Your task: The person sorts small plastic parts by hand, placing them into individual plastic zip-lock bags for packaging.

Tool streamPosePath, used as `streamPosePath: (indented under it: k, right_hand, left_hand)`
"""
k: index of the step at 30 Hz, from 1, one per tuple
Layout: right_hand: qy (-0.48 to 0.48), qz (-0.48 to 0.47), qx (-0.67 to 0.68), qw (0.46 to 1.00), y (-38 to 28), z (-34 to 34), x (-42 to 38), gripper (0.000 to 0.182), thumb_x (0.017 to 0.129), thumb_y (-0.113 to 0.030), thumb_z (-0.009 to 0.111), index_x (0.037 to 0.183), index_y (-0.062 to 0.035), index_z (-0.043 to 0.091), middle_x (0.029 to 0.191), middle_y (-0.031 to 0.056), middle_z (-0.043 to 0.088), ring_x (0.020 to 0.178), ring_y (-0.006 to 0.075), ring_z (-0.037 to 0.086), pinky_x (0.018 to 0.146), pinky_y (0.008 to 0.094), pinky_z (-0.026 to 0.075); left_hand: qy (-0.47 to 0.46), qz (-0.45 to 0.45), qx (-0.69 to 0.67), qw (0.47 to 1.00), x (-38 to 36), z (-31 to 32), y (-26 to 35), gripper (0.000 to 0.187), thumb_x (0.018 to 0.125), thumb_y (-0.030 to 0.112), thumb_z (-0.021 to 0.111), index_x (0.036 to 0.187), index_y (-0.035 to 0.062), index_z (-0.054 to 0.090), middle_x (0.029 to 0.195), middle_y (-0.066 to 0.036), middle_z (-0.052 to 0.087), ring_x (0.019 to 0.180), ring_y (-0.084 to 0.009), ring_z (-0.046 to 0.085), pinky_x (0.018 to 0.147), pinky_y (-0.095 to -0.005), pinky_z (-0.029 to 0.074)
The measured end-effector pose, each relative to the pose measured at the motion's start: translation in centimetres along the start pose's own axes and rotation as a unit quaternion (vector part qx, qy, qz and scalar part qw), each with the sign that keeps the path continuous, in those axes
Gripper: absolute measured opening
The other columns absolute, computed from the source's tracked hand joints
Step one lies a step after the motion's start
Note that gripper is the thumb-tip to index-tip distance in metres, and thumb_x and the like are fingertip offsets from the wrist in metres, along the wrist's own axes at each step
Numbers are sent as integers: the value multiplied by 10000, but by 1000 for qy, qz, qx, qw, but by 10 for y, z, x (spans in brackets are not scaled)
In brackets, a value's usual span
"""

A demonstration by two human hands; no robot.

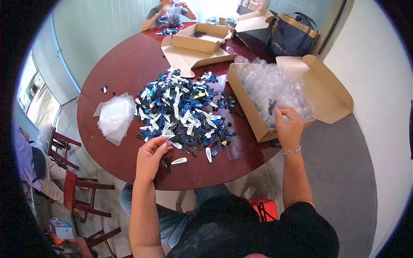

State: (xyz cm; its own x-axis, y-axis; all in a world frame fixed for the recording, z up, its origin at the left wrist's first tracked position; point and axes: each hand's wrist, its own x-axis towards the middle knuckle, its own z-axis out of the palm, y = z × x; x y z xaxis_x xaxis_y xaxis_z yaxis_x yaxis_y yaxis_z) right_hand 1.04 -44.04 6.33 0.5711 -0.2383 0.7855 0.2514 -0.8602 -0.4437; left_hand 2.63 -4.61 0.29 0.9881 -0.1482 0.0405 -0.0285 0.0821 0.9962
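Observation:
A big heap of snap hair clips (180, 109), mostly black, navy and white, lies on the round table. My left hand (151, 158) is at the heap's near edge, thumb and fingers pinched together; what they hold, if anything, is hidden. A white clip (179, 161) and a black clip (167, 165) lie beside it. My right hand (288, 125) is over the near end of a cardboard box (245, 103) filled with clear plastic bags (269, 79). Its thumb and forefinger pinch a small clear bag with dark hair clips (272, 106) showing at the fingertips.
A stack of flat clear bags (116, 118) lies left of the heap on the dark red table (112, 159). Behind are another open carton (195, 42) and a dark tote bag (292, 36). A person (155, 17) sits across the table. Wooden chairs (81, 193) stand at left.

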Motion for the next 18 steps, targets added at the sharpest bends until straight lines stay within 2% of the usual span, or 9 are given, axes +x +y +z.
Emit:
streamPosePath:
  k: [1, 5, 8, 13, 16, 18]
  right_hand:
    - [9, -8, 2, 1000, 1, 0, -2, 75, 849, -62, 659, 843, 13, 664, 888, 87, 694, 836, 166, 631, 788, 290, 483]
    - [50, 27, 34, 998, -8, -11, 5, 85, 853, -72, 663, 834, 11, 661, 905, 85, 694, 848, 167, 632, 798, 285, 480]
    - [41, 40, 67, 996, -12, -13, 9, 94, 850, -78, 671, 826, 11, 657, 919, 88, 693, 861, 174, 631, 814, 285, 474]
    - [1, -5, 44, 999, -5, -8, -4, 84, 849, -76, 673, 828, 5, 663, 968, 88, 688, 935, 171, 613, 841, 291, 465]
    - [-49, 36, 55, 997, 3, -15, -11, 53, 847, -53, 669, 836, -1, 665, 998, 103, 682, 953, 179, 607, 852, 297, 463]
    - [-17, 35, 86, 996, 4, -21, -10, 43, 846, -40, 665, 839, 3, 661, 1006, 108, 680, 953, 186, 608, 856, 301, 462]
  left_hand:
    - [-1, 0, 2, 1000, 0, 1, 0, 231, 924, 44, 578, 1141, -28, 608, 1013, -112, 685, 904, -147, 651, 821, -261, 516]
    - [5, 7, 16, 1000, 1, 3, -4, 233, 921, 51, 578, 1138, -29, 610, 1005, -105, 686, 891, -149, 653, 803, -256, 508]
    - [8, 20, 34, 999, 0, 4, -5, 233, 921, 64, 580, 1133, -24, 616, 999, -99, 688, 888, -150, 655, 793, -251, 499]
    - [14, 16, 52, 998, -2, 6, -2, 221, 919, 58, 581, 1119, -31, 614, 986, -106, 689, 891, -162, 659, 805, -261, 503]
    - [10, 20, 51, 998, -2, 6, -2, 210, 918, 51, 580, 1106, -37, 614, 976, -110, 688, 887, -170, 659, 816, -270, 506]
    - [11, 19, 52, 998, -2, 7, -2, 207, 918, 46, 577, 1104, -38, 613, 975, -111, 686, 884, -168, 658, 823, -275, 509]
